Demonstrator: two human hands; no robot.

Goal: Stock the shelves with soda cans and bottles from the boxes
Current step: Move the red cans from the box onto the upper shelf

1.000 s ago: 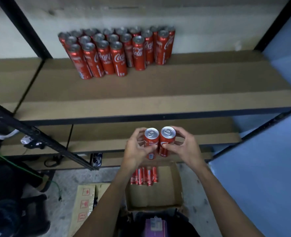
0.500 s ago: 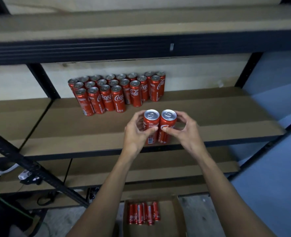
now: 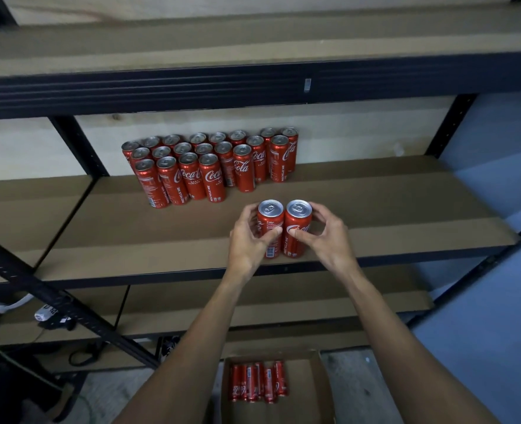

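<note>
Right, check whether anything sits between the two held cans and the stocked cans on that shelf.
Nothing visible does. Bare shelf board lies between the two held cans and the stocked cans; only the left hand and right hand touch them.

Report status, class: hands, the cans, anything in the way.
Left hand grips left can, right hand grips right can. Both upright, side by side, at shelf front. Stocked cans stand behind-left; nothing between.

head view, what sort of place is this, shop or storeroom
Likely a storeroom: bare metal-framed rack shelves, Coca-Cola cans stocked in bulk, an open cardboard box of more cans on the floor.
</note>
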